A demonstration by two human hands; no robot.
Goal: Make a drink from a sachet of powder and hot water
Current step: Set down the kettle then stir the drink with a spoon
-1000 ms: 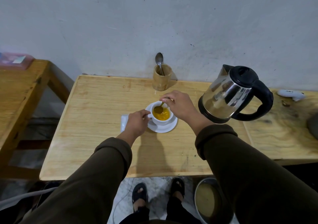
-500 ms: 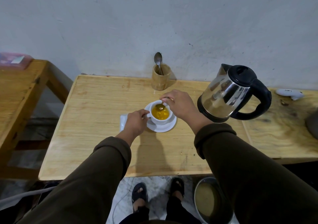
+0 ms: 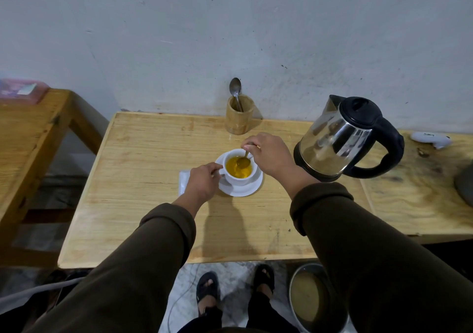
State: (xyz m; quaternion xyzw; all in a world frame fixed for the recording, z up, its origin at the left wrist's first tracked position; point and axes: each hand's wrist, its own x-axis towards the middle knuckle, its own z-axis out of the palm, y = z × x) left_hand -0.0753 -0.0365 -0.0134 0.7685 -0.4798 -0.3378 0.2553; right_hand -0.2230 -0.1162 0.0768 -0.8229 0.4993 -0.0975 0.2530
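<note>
**Stirring the Yellow Drink**

On the wooden table (image 3: 143, 204), a white cup (image 3: 239, 170) sits on its saucer (image 3: 243, 190). Left hand (image 3: 202, 183) pinches the cup's handle so it stays put. Right hand (image 3: 271, 156) pinches a spoon (image 3: 243, 160), mixing powder into the water.

1. A white cup (image 3: 240, 178) is standing upright on a white saucer (image 3: 243, 190), holding orange-yellow liquid (image 3: 234, 167).
2. A metal spoon (image 3: 243, 160) is leaning in the cup, its bowl dipping into the liquid.
3. A steel kettle (image 3: 335, 140) with a black lid and handle is standing well right of the cup.
</note>
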